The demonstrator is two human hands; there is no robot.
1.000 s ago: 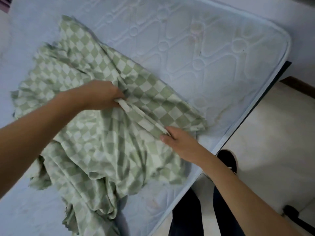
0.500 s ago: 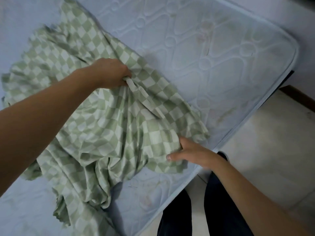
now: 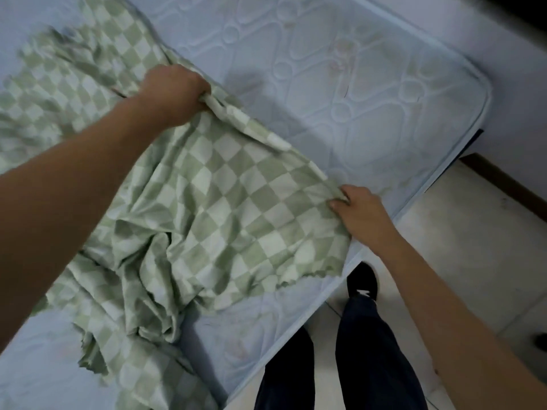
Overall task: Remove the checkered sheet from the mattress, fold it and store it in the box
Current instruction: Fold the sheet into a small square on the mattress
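Observation:
The green-and-white checkered sheet [image 3: 213,208] lies loose and crumpled over the left and middle of the pale quilted mattress [image 3: 370,84]. My left hand [image 3: 174,94] grips the sheet's hem in a fist, raised above the mattress. My right hand [image 3: 359,211] pinches the same edge near the mattress's near side. Between the two hands the hem is stretched into a straight line, and the cloth below it hangs in folds. The box is not in view.
The mattress's rounded corner [image 3: 479,93] lies at the upper right, close to a wall. Pale tiled floor [image 3: 461,232] runs along the right. My legs in dark trousers and a black shoe [image 3: 362,281] stand beside the mattress's edge.
Both hands have moved apart along the hem. The left hand rose away from me, the right slid to the right, and the slack edge between them is now pulled taut.

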